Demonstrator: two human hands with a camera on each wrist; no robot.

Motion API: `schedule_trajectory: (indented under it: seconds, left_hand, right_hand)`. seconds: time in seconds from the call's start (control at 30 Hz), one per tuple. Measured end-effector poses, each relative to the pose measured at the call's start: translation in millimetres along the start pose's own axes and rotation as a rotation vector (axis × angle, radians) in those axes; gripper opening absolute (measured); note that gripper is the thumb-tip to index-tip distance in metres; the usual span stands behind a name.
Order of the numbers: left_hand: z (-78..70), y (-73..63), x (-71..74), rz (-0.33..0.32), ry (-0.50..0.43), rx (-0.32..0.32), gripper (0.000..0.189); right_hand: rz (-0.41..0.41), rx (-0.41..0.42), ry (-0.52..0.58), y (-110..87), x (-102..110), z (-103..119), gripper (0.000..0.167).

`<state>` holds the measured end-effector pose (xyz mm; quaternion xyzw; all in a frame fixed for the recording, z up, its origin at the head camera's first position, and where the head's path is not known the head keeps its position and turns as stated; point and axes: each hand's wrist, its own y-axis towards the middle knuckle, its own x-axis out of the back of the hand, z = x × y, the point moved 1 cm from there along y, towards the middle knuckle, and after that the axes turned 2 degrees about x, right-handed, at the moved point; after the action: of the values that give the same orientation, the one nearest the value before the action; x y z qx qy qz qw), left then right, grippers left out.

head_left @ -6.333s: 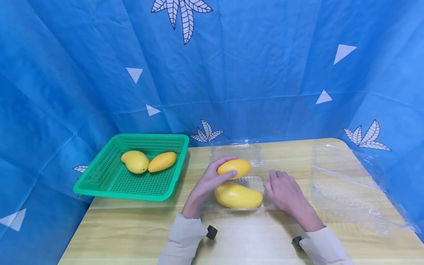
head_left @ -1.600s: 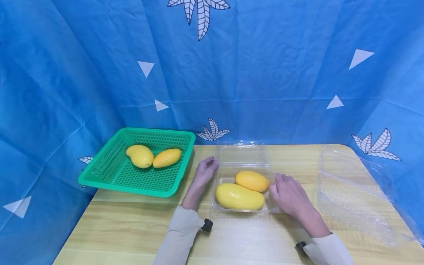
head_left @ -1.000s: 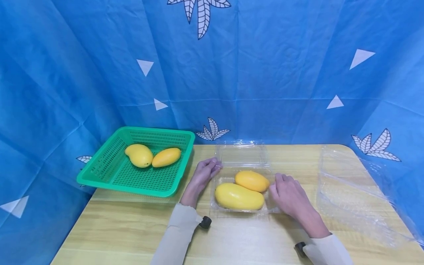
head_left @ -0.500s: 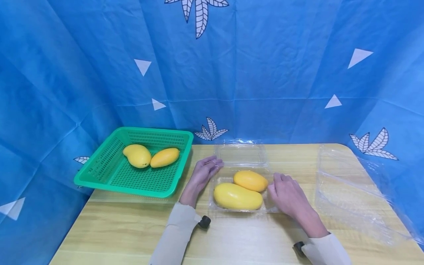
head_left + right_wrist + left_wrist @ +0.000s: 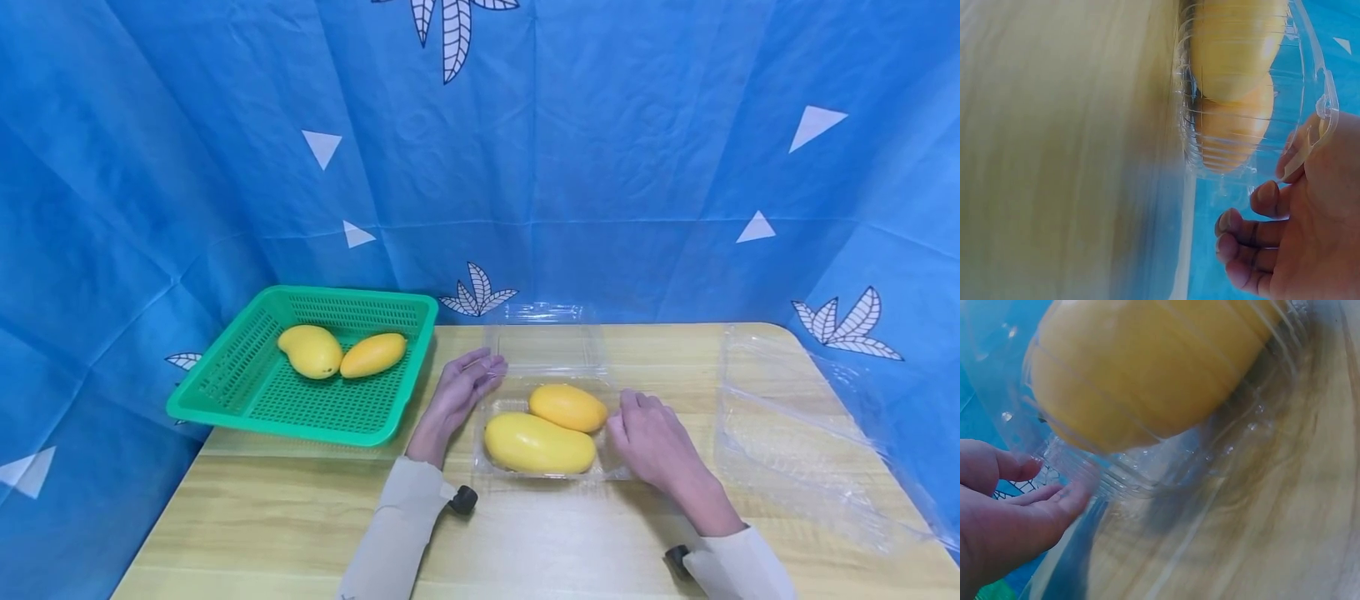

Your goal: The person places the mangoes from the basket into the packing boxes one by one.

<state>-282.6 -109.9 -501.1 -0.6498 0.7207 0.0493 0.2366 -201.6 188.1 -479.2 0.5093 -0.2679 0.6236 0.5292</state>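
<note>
Two yellow mangoes lie side by side in a clear plastic clamshell container [image 5: 617, 475]: a larger one [image 5: 540, 443] in front, a smaller, more orange one [image 5: 567, 407] behind. The container's lid [image 5: 551, 346] is folded back beyond the base, its far edge slightly raised. My left hand [image 5: 461, 392] is at the left end of the hinge side, thumb and fingers pinching the clear plastic edge, as the left wrist view shows. At the right side, my right hand [image 5: 651, 437] pinches the container's rim between thumb and index finger, the other fingers curled below.
A green perforated basket [image 5: 281, 427] stands at the left, holding two more mangoes, one rounder [image 5: 311, 352] and one slimmer [image 5: 372, 356]. More clear plastic containers [image 5: 795, 450] lie at the table's right side. Behind the wooden table [image 5: 555, 542] hangs a blue patterned cloth [image 5: 615, 150].
Since the earliest frame, my left hand has set the smaller mango into the container, let go and moved to the hinge side. Just now the lid's far edge has risen slightly. My right hand stays put.
</note>
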Motion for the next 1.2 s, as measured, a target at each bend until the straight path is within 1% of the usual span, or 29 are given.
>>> schedule_trajectory:
  seconds: [0.07, 0.2, 0.3, 0.43, 0.57, 0.63, 0.77, 0.87, 1.0, 1.13, 1.2]
  left_hand:
    - [-0.3, 0.3, -0.5, 0.015, -0.008, -0.016, 0.052]
    - [-1.5, 1.8, 0.6, 0.033, -0.054, -0.032, 0.056]
    - [-3.2, 3.0, 2.8, 0.028, -0.069, -0.033, 0.058]
    - [-5.1, 3.8, 5.0, 0.033, -0.035, -0.058, 0.06]
    - [-7.0, 4.7, 4.4, 0.064, 0.006, -0.093, 0.061]
    - [-8.4, 5.0, 3.0, 0.08, 0.013, -0.118, 0.061]
    - [-12.3, 4.7, -1.2, 0.1, 0.037, -0.19, 0.059]
    - [-16.3, 2.2, -5.2, 0.08, 0.107, -0.249, 0.058]
    - [-21.7, -2.2, -10.7, 0.027, 0.2, -0.308, 0.051]
    - [-26.5, -5.4, -14.7, -0.002, 0.215, -0.356, 0.045]
    - [-28.5, -7.6, -16.0, -0.007, 0.245, -0.382, 0.044]
  right_hand:
    - [-0.002, -0.003, 0.004, 0.2, 0.2, -0.1, 0.017]
    - [0.007, -0.009, 0.018, 0.6, 0.6, 0.7, 0.016]
    - [0.018, -0.016, 0.032, 1.4, 0.4, 1.8, 0.016]
    - [0.027, -0.021, 0.045, 2.6, -0.7, 2.5, 0.015]
    - [0.023, -0.028, 0.048, 3.3, -2.1, 1.8, 0.016]
    - [0.022, -0.034, 0.053, 3.4, -2.3, 1.3, 0.017]
    - [0.023, -0.042, 0.061, 3.4, -2.2, 0.9, 0.017]
    - [0.021, -0.046, 0.064, 3.6, -2.4, 0.9, 0.017]
    - [0.021, -0.053, 0.073, 4.1, -3.0, 1.2, 0.016]
    - [0.02, -0.059, 0.075, 4.8, -3.5, 2.0, 0.016]
    - [0.024, -0.064, 0.09, 4.9, -4.3, 2.1, 0.016]
